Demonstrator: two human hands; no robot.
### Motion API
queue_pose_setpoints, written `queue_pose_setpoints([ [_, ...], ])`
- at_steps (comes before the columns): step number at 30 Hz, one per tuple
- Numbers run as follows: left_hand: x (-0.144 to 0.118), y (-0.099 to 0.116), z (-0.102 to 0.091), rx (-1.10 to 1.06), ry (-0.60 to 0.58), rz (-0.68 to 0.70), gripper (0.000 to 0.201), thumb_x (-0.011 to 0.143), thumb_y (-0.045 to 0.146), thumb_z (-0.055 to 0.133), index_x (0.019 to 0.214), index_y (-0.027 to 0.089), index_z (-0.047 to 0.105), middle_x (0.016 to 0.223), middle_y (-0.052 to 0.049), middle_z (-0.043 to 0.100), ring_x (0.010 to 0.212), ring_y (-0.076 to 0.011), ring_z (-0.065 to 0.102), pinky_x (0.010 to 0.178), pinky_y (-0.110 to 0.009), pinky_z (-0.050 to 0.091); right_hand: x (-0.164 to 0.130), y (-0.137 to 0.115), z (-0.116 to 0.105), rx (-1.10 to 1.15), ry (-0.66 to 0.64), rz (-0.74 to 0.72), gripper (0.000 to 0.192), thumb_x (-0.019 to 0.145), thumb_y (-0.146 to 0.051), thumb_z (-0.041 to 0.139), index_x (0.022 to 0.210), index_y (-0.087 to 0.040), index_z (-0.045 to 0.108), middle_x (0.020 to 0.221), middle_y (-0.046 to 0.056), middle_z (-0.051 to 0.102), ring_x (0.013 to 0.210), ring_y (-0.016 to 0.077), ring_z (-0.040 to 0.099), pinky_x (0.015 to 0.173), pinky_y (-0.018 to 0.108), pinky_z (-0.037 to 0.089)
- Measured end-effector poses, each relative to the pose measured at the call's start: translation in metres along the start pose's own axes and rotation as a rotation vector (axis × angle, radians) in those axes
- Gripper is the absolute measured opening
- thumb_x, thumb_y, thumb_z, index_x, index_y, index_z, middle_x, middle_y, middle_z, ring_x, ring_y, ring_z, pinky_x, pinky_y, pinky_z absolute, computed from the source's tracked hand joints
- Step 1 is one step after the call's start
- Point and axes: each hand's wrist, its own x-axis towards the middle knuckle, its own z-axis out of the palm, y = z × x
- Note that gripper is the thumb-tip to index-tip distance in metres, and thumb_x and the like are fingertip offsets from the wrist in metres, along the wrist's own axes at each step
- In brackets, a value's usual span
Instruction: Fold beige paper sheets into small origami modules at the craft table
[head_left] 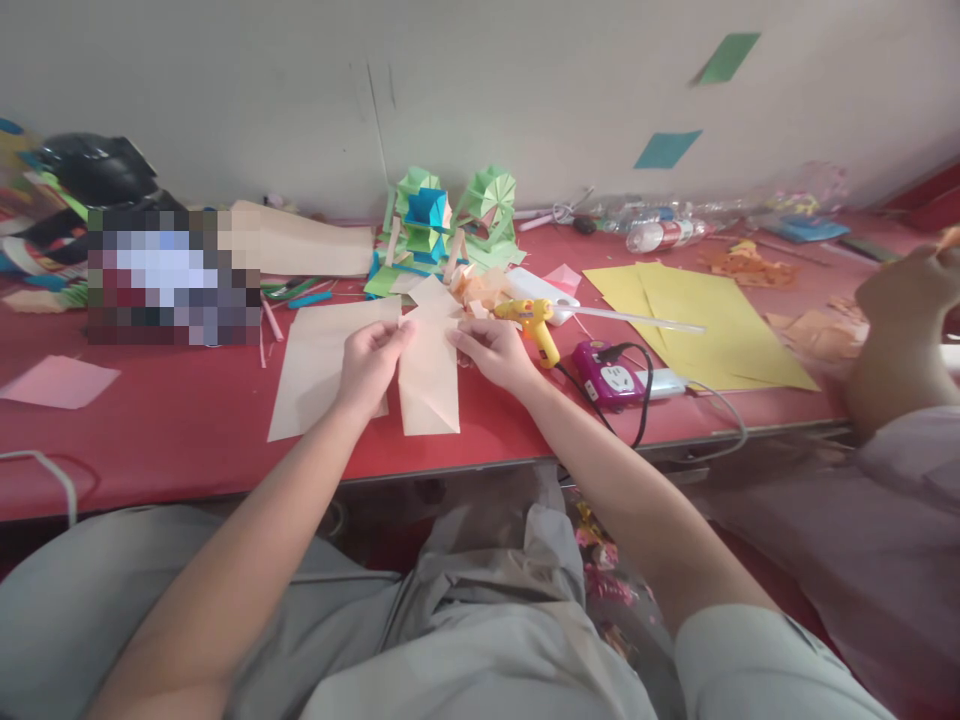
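Both hands work one folded piece of peach paper [429,375] lying on the red surface [150,440], near its front edge, right in front of the person. Left hand [369,365] has its fingers closed in a pinch on the paper's top left edge, right hand [491,352] pinches the top right corner the same way; the grip at two opposite points looks like it's there to keep the sheet taut and square for a crease. Paper is thin, matte, with sharp fold lines, long and narrowing into a point shape at the bottom. Under and left of it lies a second flat peach sheet [315,370], partly covered by the left wrist. Just beside the right hand sits a yellow glue gun [534,322], nozzle side down, its black cord running to a purple power strip [609,376], plastic and glossy, placed within easy reach. Yellow card sheets [705,320] lie flat to the right with a thin white stick [637,320] across them. Behind the hands stand green and blue folded paper models [450,225], angular and pleated, against the wall. A pink sheet [56,380] lies far left. A plastic bottle [664,235] lies on its side at the back. Another person's hand [904,300] rests at the right edge, well apart.
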Motion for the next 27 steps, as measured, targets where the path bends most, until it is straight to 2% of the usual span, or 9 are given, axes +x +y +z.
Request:
queue_pose_setpoints([
  [2, -0.001, -0.001, 0.0, 0.002, -0.063, -0.046, 0.038, 0.068, 0.05, 0.085, 0.082, 0.017, 0.073, 0.074, -0.005, 0.072, 0.068, -0.0197, 0.067, 0.068, -0.031, 0.055, 0.0, -0.001, 0.0, 0.012, 0.031, -0.005, 0.047, 0.087, -0.06, 0.063, 0.065, -0.019, 0.059, 0.058, 0.0, 0.058, 0.053, 0.0118, 0.055, 0.052, 0.026, 0.044],
  [6, -0.001, -0.003, -0.001, 0.125, 0.021, 0.01, 0.041, 0.071, 0.055, 0.082, 0.067, 0.016, 0.069, 0.066, -0.004, 0.069, 0.061, -0.017, 0.063, 0.059, -0.027, 0.05, 0.001, -0.004, 0.0, 0.031, 0.075, -0.04, 0.047, 0.087, -0.059, 0.064, 0.063, -0.018, 0.058, 0.057, 0.0, 0.058, 0.051, 0.0105, 0.056, 0.052, 0.025, 0.046],
  [8, -0.002, 0.0, -0.001, 0.147, 0.009, 0.02, 0.044, 0.073, 0.057, 0.079, 0.063, 0.016, 0.067, 0.064, -0.004, 0.068, 0.06, -0.0166, 0.063, 0.057, -0.026, 0.049, 0.001, -0.004, -0.001, 0.031, 0.098, -0.031, 0.049, 0.086, -0.06, 0.064, 0.062, -0.018, 0.057, 0.057, 0.0, 0.058, 0.051, 0.0101, 0.055, 0.052, 0.024, 0.046],
  [12, -0.005, 0.007, 0.003, 0.081, -0.127, -0.072, 0.045, 0.064, 0.057, 0.085, 0.076, 0.015, 0.071, 0.072, -0.007, 0.073, 0.069, -0.0224, 0.069, 0.062, -0.03, 0.055, 0.002, -0.002, -0.003, 0.041, 0.157, -0.012, 0.05, 0.084, -0.063, 0.065, 0.062, -0.018, 0.058, 0.056, -0.001, 0.058, 0.05, 0.0096, 0.053, 0.05, 0.023, 0.046],
  [18, -0.002, 0.003, -0.002, 0.168, -0.108, -0.046, 0.048, 0.065, 0.058, 0.085, 0.078, 0.014, 0.071, 0.078, -0.01, 0.076, 0.07, -0.024, 0.07, 0.06, -0.03, 0.055, 0.004, 0.0, -0.002, 0.082, 0.161, -0.022, 0.051, 0.083, -0.063, 0.066, 0.062, -0.018, 0.057, 0.056, 0.0, 0.058, 0.048, 0.0092, 0.052, 0.048, 0.023, 0.045],
  [21, -0.001, 0.003, -0.004, 0.168, -0.156, -0.042, 0.05, 0.064, 0.059, 0.085, 0.082, 0.014, 0.072, 0.083, -0.011, 0.077, 0.078, -0.0267, 0.072, 0.067, -0.032, 0.058, 0.005, 0.002, -0.002, 0.083, 0.18, -0.022, 0.052, 0.082, -0.066, 0.066, 0.063, -0.018, 0.056, 0.056, -0.001, 0.058, 0.048, 0.009, 0.052, 0.048, 0.023, 0.044],
  [25, -0.001, 0.01, -0.004, 0.151, -0.276, -0.067, 0.053, 0.061, 0.058, 0.087, 0.089, 0.014, 0.074, 0.09, -0.012, 0.079, 0.084, -0.0281, 0.074, 0.075, -0.036, 0.06, 0.006, 0.003, -0.004, 0.056, 0.259, -0.029, 0.054, 0.082, -0.069, 0.064, 0.064, -0.019, 0.056, 0.054, -0.001, 0.056, 0.048, 0.0091, 0.05, 0.049, 0.024, 0.044],
  [27, -0.002, 0.012, -0.003, 0.187, -0.266, -0.056, 0.052, 0.061, 0.058, 0.087, 0.086, 0.014, 0.074, 0.088, -0.012, 0.079, 0.083, -0.0281, 0.074, 0.073, -0.036, 0.06, 0.006, 0.004, -0.005, 0.056, 0.28, -0.038, 0.054, 0.081, -0.071, 0.064, 0.064, -0.02, 0.056, 0.054, -0.001, 0.056, 0.048, 0.0093, 0.05, 0.049, 0.024, 0.045],
])
